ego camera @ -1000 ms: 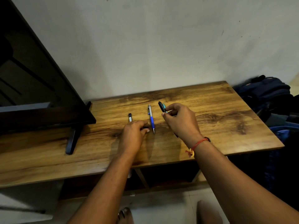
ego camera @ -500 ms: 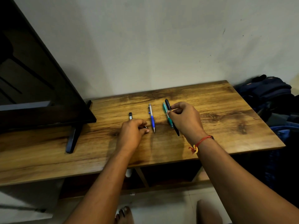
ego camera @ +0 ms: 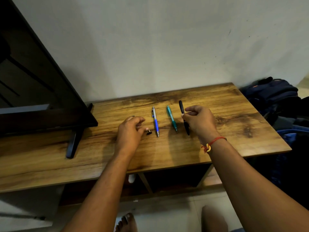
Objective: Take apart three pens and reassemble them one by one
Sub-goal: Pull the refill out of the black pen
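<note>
Right fingers (ego camera: 188, 113) pinch black pen (ego camera: 181, 106) at wooden table (ego camera: 234, 114) against pale wall (ego camera: 167, 47).

Blue pen (ego camera: 155, 123), teal pen (ego camera: 172, 118), black pen (ego camera: 181, 106): three. Small black part (ego camera: 149, 132): one plainly seen.

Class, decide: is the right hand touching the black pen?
Touching. The head view shows the right hand pinching the black pen at mid-barrel, between thumb and fingertips.

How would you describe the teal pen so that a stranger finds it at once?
Start at the wooden table, where three pens line up side by side. The teal pen is the middle one, between the blue-and-silver pen and the black pen that the right hand holds. It alone is teal, and no hand touches it.
</note>
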